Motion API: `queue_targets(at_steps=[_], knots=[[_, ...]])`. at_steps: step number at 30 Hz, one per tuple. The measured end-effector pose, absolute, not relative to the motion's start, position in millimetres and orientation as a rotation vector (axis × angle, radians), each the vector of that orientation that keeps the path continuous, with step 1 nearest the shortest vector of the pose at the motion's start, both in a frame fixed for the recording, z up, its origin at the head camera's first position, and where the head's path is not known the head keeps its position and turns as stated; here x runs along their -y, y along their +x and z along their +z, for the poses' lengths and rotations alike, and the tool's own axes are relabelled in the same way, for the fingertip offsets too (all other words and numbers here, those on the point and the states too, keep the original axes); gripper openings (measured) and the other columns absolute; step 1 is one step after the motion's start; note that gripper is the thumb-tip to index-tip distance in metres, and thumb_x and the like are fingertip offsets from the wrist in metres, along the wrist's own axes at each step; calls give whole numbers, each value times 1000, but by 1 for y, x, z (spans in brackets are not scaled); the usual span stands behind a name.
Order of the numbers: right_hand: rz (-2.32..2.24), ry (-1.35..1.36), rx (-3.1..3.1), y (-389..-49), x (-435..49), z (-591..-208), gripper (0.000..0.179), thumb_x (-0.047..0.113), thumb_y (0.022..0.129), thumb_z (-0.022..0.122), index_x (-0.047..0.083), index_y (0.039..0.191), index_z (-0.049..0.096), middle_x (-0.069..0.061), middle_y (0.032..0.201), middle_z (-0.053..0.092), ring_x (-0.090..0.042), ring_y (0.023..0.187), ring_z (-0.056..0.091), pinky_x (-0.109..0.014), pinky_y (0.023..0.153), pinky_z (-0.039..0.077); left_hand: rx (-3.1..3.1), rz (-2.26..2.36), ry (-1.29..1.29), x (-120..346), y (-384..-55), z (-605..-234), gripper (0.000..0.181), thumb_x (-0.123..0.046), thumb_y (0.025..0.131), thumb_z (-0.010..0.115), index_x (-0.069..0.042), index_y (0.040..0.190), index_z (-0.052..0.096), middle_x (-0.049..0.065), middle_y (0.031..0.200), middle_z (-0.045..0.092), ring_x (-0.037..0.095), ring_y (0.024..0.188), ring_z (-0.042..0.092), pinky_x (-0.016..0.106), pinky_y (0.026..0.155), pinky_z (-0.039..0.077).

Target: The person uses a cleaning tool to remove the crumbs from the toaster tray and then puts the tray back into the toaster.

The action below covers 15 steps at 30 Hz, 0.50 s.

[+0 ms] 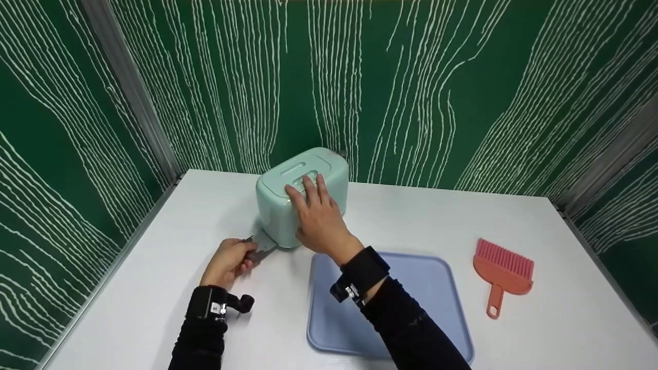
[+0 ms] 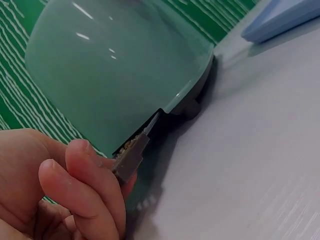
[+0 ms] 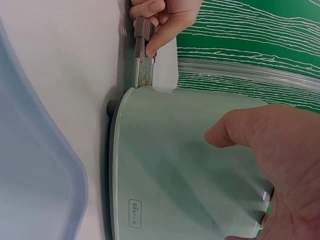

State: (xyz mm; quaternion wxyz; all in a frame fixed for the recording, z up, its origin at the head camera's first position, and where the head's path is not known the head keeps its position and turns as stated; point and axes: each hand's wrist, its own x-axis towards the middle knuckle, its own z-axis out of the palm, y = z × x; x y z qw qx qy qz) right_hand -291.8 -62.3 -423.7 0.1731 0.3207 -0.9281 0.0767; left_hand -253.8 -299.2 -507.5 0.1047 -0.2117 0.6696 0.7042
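A mint-green toaster (image 1: 275,216) with two slots in its top stands at the back of the white table. My left hand (image 1: 229,259) pinches the grey end of a crumb tray (image 1: 264,244), which sticks partly out of the toaster's lower left end. In the left wrist view, brown crumbs lie on the crumb tray (image 2: 131,162). Its metal part shows stains in the right wrist view, and its inner part is hidden inside the toaster. My right hand (image 1: 324,226) rests on top of the toaster, fingers extended by the front slot.
A blue tray (image 1: 401,303) lies in front of the toaster, under my right forearm. Farther right is a red brush nested in a dustpan (image 1: 504,277). The green wall (image 1: 406,103) with white lines rises right behind the toaster.
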Motion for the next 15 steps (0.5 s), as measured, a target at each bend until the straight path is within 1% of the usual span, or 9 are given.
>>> queue_targets(at_steps=[7, 15], knots=[[236, 908, 2642, -291, 62, -422, 88, 24, 93, 82, 15, 164, 32, -29, 170, 29, -56, 159, 27, -63, 110, 56, -1990, 2016, -614, 303, -252, -506, 18, -12, 104, 61, -1, 115, 53, -2, 72, 58, 1, 49, 50, 12, 42, 40], [242, 910, 2658, -291, 63, -423, 89, 25, 94, 82, 15, 166, 30, -29, 171, 26, -56, 160, 24, -62, 109, 57, -2001, 2008, -596, 307, -254, -509, 14, -11, 104, 60, -2, 111, 51, -2, 72, 57, 1, 49, 50, 11, 42, 41]])
